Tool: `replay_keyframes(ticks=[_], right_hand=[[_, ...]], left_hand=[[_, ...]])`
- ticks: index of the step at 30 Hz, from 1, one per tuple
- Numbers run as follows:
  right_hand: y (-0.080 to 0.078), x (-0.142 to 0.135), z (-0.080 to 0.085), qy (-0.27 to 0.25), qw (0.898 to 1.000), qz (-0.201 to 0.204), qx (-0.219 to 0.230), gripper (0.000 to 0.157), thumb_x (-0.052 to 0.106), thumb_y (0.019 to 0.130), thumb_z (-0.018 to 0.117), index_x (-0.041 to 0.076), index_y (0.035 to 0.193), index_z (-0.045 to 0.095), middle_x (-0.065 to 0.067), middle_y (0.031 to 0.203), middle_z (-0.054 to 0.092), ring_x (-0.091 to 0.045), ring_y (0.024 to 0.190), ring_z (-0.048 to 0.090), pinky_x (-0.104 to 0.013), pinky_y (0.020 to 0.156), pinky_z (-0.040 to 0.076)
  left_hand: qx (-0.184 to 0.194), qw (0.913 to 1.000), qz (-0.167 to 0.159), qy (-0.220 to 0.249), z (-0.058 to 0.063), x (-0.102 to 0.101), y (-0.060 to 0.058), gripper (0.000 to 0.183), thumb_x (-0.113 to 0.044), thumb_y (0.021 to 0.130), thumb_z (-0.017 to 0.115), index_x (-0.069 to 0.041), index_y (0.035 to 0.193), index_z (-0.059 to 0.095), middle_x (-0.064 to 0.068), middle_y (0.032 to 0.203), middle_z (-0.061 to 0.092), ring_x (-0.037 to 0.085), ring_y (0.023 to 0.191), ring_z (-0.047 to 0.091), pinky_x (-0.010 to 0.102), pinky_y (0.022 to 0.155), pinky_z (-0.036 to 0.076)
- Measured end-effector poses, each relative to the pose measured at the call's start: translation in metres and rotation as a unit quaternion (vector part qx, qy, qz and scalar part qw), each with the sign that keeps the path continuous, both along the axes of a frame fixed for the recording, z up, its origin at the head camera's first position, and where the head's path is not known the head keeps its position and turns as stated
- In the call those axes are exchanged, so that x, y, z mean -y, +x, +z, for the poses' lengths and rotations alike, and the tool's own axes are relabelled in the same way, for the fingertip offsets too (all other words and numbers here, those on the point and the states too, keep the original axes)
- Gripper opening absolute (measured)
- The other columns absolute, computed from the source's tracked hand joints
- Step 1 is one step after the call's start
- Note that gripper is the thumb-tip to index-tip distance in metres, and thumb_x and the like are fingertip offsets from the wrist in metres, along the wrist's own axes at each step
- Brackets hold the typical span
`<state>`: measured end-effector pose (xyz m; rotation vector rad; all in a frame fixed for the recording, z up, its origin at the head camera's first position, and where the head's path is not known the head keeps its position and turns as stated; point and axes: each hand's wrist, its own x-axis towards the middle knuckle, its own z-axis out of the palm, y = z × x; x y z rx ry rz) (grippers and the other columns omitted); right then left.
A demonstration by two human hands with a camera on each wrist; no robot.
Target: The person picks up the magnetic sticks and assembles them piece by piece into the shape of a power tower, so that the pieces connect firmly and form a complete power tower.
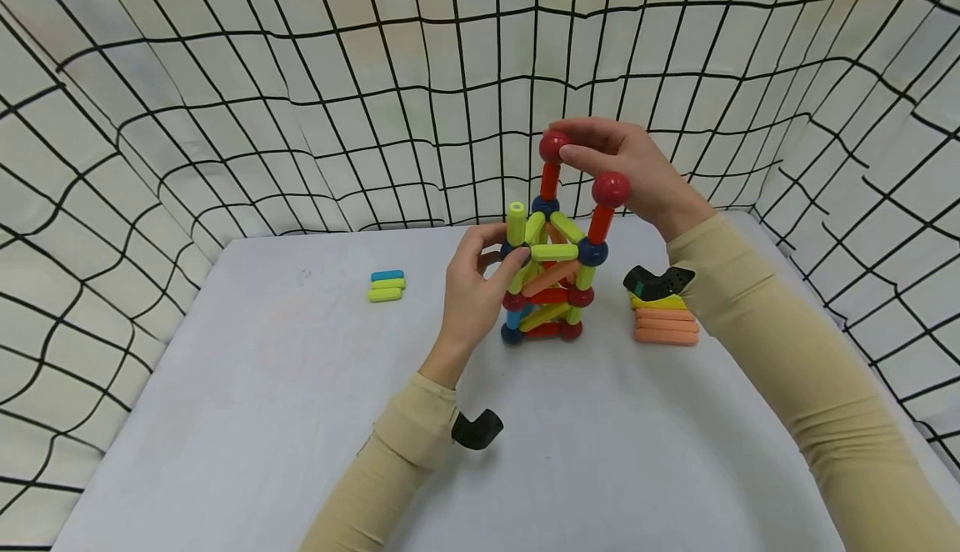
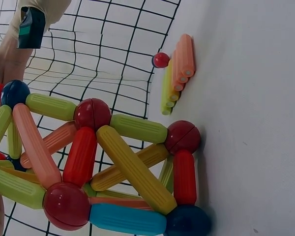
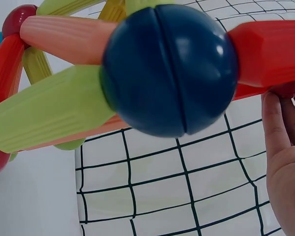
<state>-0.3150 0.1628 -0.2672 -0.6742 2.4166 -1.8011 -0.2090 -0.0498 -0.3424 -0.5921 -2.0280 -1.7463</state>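
Observation:
A tower of magnetic rods and balls (image 1: pixel 555 253) stands upright on the white table, built of green, red, orange, yellow and blue rods. My left hand (image 1: pixel 474 275) holds its upper left corner, thumb and fingers around a dark blue ball (image 1: pixel 516 253). From that ball a green rod (image 1: pixel 516 223) points up with a bare end. At the tower's back, my right hand (image 1: pixel 633 164) pinches a red ball (image 1: pixel 553 145) that tops a red rod (image 1: pixel 550 181). Another red ball (image 1: pixel 611 190) caps the front right red rod (image 1: pixel 601 224). A blue joint ball (image 3: pixel 169 69) looms large in the right wrist view.
Left of the tower lie a blue rod (image 1: pixel 387 275) and two green rods (image 1: pixel 385 294). On the right, orange rods (image 1: pixel 666 337) and yellow ones lie in a row, with a loose red ball (image 2: pixel 161 60) near them. Black-gridded netting (image 1: pixel 480 77) surrounds the table's back and sides.

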Motion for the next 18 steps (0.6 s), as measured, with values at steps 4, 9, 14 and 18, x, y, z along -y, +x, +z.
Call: replay_keyframes(ticks=[4, 9, 14, 18], right_hand=[[0.001, -0.001, 0.000, -0.008, 1.000, 0.004, 0.005, 0.044, 0.030, 0.095, 0.064, 0.020, 0.137, 0.057, -0.005, 0.131, 0.060, -0.023, 0.125, 0.047, -0.051, 0.101, 0.036], [0.004, -0.005, -0.005, -0.009, 1.000, 0.007, 0.023, 0.049, 0.034, 0.094, 0.065, 0.023, 0.141, 0.053, -0.004, 0.136, 0.056, -0.024, 0.127, 0.049, -0.056, 0.103, 0.036], [0.016, -0.016, -0.018, -0.006, 0.999, -0.015, 0.029, 0.047, 0.038, 0.095, 0.063, 0.023, 0.139, 0.054, -0.002, 0.140, 0.052, -0.024, 0.128, 0.049, -0.056, 0.106, 0.036], [0.032, -0.029, -0.031, 0.028, 0.998, -0.045, 0.015, 0.043, 0.037, 0.096, 0.061, 0.022, 0.137, 0.055, -0.002, 0.136, 0.054, -0.021, 0.126, 0.050, -0.053, 0.106, 0.037]], left_hand=[[0.004, 1.0000, 0.001, -0.002, 0.007, 0.000, 0.006, 0.030, 0.003, 0.092, 0.063, 0.012, 0.119, 0.055, 0.023, 0.116, 0.055, 0.033, 0.112, 0.054, 0.047, 0.094, 0.049], [0.004, 1.0000, -0.003, 0.000, 0.006, 0.001, 0.006, 0.030, 0.002, 0.092, 0.062, 0.012, 0.120, 0.055, 0.023, 0.117, 0.055, 0.033, 0.112, 0.054, 0.047, 0.094, 0.049], [0.014, 0.9999, -0.006, 0.005, 0.004, 0.003, 0.006, 0.030, 0.000, 0.096, 0.058, 0.011, 0.123, 0.053, 0.023, 0.121, 0.055, 0.031, 0.115, 0.053, 0.045, 0.097, 0.048], [0.016, 0.9998, -0.007, 0.011, 0.004, 0.005, 0.007, 0.029, 0.000, 0.099, 0.052, 0.012, 0.125, 0.051, 0.024, 0.123, 0.055, 0.031, 0.116, 0.053, 0.044, 0.098, 0.048]])
